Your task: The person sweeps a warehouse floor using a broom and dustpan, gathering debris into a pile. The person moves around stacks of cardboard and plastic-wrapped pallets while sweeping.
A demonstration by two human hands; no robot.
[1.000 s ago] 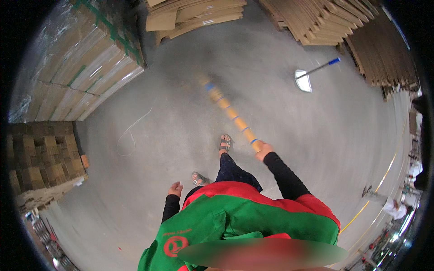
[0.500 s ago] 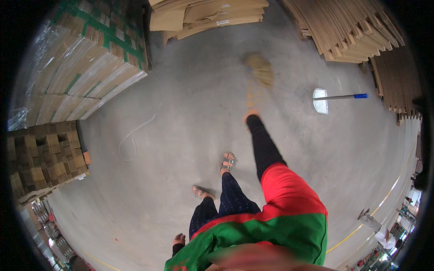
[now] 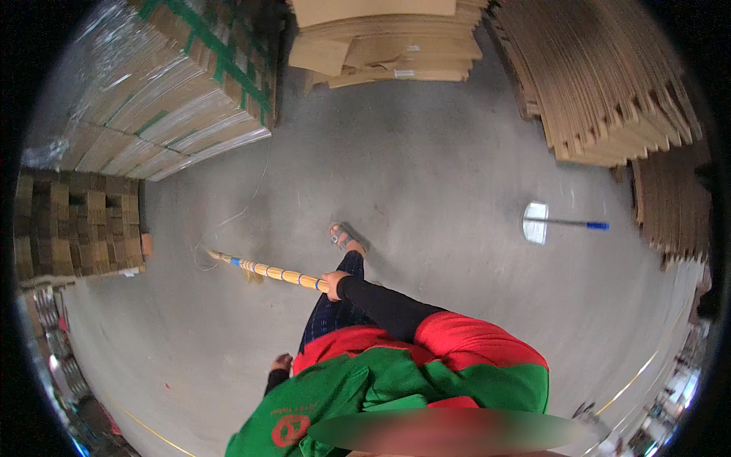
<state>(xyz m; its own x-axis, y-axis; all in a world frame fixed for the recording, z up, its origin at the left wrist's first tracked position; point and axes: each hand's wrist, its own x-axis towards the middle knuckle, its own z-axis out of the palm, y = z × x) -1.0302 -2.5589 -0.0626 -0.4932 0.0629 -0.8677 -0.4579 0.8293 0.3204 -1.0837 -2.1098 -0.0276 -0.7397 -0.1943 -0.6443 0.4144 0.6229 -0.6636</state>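
Note:
My right hand is closed around the bound yellow handle of a straw broom with blue bands. The broom reaches out to my left, its straw end near the floor beside a thin pale strand. Part of the bristles is blurred. Down at my left side hangs my left hand, small in the picture, with loosely bent fingers and nothing visible in it. A white dustpan with a long grey handle and blue grip lies on the floor to the right, apart from both hands.
Wrapped carton stacks with green straps stand at the far left, above a pile of folded cardboard. Flat cardboard stacks stand ahead and at the right. A yellow floor line runs at the lower right.
My right hand has swung the broom from ahead of me, right of centre, back and across to my left. The view has shifted, and my feet have changed position.

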